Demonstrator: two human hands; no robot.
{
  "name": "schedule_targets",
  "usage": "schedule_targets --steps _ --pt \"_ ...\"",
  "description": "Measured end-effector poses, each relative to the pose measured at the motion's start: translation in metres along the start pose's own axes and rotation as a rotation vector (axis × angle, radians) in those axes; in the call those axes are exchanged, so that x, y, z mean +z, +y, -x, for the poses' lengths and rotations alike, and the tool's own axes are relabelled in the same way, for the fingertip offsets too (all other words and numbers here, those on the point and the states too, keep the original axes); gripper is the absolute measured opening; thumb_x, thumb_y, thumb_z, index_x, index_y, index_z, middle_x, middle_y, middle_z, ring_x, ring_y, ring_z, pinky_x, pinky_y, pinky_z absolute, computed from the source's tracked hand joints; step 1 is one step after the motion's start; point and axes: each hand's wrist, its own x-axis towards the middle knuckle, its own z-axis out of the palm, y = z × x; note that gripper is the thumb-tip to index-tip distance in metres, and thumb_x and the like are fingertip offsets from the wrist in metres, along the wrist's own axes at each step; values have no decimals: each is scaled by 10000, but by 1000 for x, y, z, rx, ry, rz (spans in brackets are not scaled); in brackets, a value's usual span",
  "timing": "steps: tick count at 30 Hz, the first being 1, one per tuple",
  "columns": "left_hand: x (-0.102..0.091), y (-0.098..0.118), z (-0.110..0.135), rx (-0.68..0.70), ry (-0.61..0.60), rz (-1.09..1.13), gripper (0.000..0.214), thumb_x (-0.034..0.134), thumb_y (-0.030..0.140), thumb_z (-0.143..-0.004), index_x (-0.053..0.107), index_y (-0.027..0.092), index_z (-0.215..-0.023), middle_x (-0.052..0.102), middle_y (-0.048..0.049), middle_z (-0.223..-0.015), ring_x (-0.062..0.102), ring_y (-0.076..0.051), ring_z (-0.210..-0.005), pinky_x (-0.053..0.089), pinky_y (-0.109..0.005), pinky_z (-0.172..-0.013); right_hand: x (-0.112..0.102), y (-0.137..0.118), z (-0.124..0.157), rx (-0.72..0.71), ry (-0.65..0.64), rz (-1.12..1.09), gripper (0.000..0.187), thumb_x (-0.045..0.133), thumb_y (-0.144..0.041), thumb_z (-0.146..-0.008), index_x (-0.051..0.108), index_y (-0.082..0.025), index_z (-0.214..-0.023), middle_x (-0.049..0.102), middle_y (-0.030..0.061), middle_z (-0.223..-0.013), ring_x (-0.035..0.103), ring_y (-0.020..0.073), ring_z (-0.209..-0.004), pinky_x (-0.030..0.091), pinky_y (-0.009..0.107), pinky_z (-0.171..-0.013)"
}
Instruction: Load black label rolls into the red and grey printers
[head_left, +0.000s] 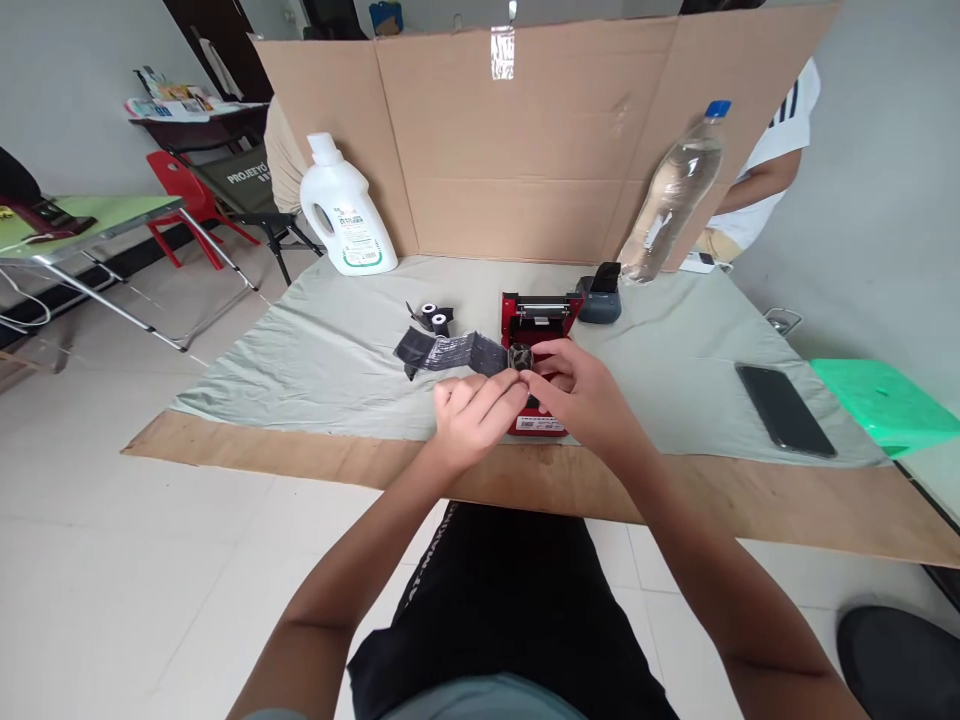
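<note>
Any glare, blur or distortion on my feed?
Head view: glare whitens the tape, probably streaks the dark strip; head view: white jug and clear bottle lean outward, likely wide-angle stretch; head view: label on the red device too small to read.

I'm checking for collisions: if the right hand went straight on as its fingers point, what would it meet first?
The right hand would probably meet the dark roll first, though exact depth there is unclear.

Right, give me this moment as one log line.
left hand: at dark cylindrical roll; right hand: at same roll; crinkled shiny black strip: left of roll; red-and-black boxy device: partly covered by hands
</note>
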Motion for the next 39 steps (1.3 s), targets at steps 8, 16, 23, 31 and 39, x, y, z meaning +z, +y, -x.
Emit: schedule_targets --steps 8,16,23,31,39 --pt "-1 9 11 33 6 -24 139 717 211 -995 778 315 -1064 850 25 -1078 542 -191 -754 258 -395 -733 1 4 -1 209 -71 -402 424 820 -342 -772 615 -209 -1119 656 11 -854 620 146 -697 403 234 -459" --pt "-8 33 31 48 -2 17 168 776 161 -920 772 293 -1024 841 9 -1050 602 -157 -780 400 -349 -760 -23 19 -30 -140 -85 -3 308 730 -281 -803 715 -194 -1098 751 37 -939 581 149 -689 490 313 -657" --pt "-8 11 48 -263 -66 245 408 801 368 -902 671 227 -1262 751 -135 -1185 720 -252 -1014 536 -361 -817 -47 28 -76 -425 -267 691 437 584 -146 -925 738 -181 -1332 789 112 -1237 725 276 -1113 531 417 -995" --pt "-5 -4 38 -125 -419 421 360 691 397 -1000 699 284 -1341 792 -64 -1278 711 -215 -999 496 -366 -849 -24 36 -101 -306 -448 927 383 633 -48 -858 777 -224 -1166 812 88 -1175 738 281 -1081 512 339 -826" --pt "14 7 19 -320 -309 509 163 660 254 -1014 792 273 -1106 836 -19 -1034 679 -198 -950 496 -362 -856 -26 26 -105 -226 -526 860 158 724 -90 -765 792 -219 -824 822 49 -938 730 242 -880 467 318 -731"
